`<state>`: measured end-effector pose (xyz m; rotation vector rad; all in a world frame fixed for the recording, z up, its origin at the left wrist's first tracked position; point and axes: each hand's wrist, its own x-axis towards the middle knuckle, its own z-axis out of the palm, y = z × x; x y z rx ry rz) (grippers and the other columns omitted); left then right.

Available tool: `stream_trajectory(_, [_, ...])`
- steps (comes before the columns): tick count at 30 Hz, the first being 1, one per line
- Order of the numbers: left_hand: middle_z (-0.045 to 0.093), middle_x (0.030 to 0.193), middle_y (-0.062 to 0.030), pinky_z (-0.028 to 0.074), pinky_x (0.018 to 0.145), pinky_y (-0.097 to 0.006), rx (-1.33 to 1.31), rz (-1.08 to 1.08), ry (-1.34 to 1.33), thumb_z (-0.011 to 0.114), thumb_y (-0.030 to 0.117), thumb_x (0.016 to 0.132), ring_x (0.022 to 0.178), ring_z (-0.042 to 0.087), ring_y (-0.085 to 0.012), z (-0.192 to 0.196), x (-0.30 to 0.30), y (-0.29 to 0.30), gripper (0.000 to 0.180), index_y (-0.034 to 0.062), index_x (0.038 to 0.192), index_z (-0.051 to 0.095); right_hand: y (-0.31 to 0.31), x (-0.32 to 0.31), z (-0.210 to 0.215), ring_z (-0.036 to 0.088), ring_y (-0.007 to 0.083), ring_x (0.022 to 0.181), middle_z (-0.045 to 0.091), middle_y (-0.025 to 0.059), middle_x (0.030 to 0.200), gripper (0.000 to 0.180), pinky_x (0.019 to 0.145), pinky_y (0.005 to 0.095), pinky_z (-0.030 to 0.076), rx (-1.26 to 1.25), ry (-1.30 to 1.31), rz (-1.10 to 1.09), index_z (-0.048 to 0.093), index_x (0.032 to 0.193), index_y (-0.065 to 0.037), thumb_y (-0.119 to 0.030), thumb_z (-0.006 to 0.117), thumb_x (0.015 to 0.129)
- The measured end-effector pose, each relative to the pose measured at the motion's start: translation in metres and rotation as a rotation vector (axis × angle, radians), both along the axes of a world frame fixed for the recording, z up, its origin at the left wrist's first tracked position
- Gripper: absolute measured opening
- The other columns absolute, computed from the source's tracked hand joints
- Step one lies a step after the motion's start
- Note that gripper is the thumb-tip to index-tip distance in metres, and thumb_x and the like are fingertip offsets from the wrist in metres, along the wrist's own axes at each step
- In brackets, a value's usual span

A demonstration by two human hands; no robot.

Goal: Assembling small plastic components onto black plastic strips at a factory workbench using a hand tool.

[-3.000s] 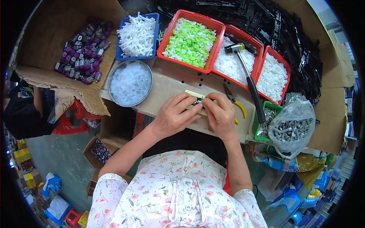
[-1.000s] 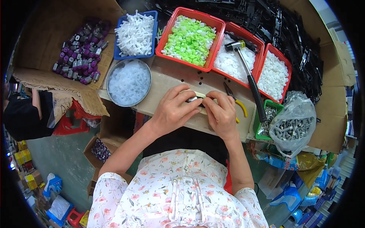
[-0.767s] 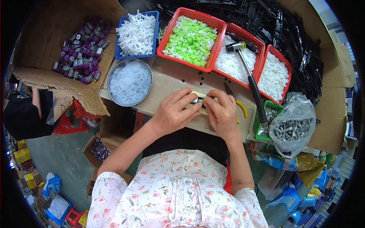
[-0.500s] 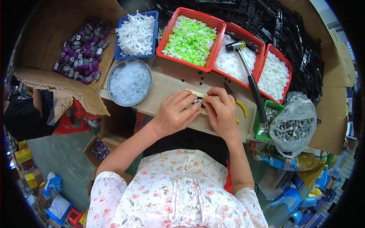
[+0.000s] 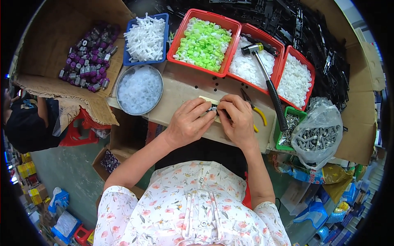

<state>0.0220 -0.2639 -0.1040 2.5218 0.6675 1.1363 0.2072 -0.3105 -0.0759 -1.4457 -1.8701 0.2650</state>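
Over the work board (image 5: pixel 180 88), my left hand (image 5: pixel 189 119) and my right hand (image 5: pixel 237 119) meet at a pale yellow flat block (image 5: pixel 208 99). Between the fingertips is a small part, dark with a whitish piece (image 5: pixel 212 109); its exact kind is mostly hidden. My left fingers press together on its left side. On the other side, my right thumb and forefinger pinch at it. Pliers with yellow handles (image 5: pixel 259 115) lie just right of my right hand. Several tiny black pieces (image 5: pixel 216 84) are scattered beyond my fingers.
Red bins hold green-and-white caps (image 5: pixel 203 45) and white pieces (image 5: pixel 293 78). A hammer (image 5: pixel 269 82) leans across them. Left are a blue bin (image 5: pixel 167 41), a round metal bowl (image 5: pixel 119 98) and a carton of purple-grey parts (image 5: pixel 88 61). A plastic bag (image 5: pixel 328 117) sits right.
The fingers of my right hand have shifted slightly to the left and curl more over the small part. My left hand stays nearly in place.
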Motion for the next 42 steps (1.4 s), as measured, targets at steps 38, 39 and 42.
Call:
stream_trajectory(38, [0.066,0.092,-0.0118,0.048,0.085,-0.041,0.134,-0.076,0.279,0.077,0.011,0.07,0.101,0.058,-0.0291,0.059,0.092,0.096,0.013,0.0019,0.077,0.071,-0.11,0.113,0.042,0.062,0.04,0.084,0.061,0.0183,0.092,0.01,0.073,0.0456,0.047,-0.389,-0.376,-0.688,0.067,0.097,0.002,-0.002,0.064,0.088])
stream_trajectory(39, [0.066,0.092,-0.0118,0.048,0.085,-0.041,0.135,-0.073,0.277,0.077,0.011,0.07,0.101,0.058,-0.0291,0.056,0.1,0.102,0.013,0.0019,0.077,0.071,-0.108,0.113,0.042,0.062,0.041,0.085,0.062,0.0181,0.094,0.01,0.074,0.0472,0.047,-0.424,-0.4,-0.687,0.067,0.095,0.002,-0.003,0.064,0.088])
stream_trajectory(42, [0.068,0.087,-0.0124,0.047,0.083,-0.041,0.179,-0.071,0.313,0.076,0.011,0.066,0.1,0.059,-0.03,0.045,0.116,0.115,0.012,0.0023,0.073,0.071,-0.107,0.114,0.042,0.062,0.0414,0.083,0.062,0.0179,0.09,0.007,0.073,0.0478,0.048,-0.407,-0.393,-0.685,0.068,0.092,0.002,-0.002,0.064,0.087])
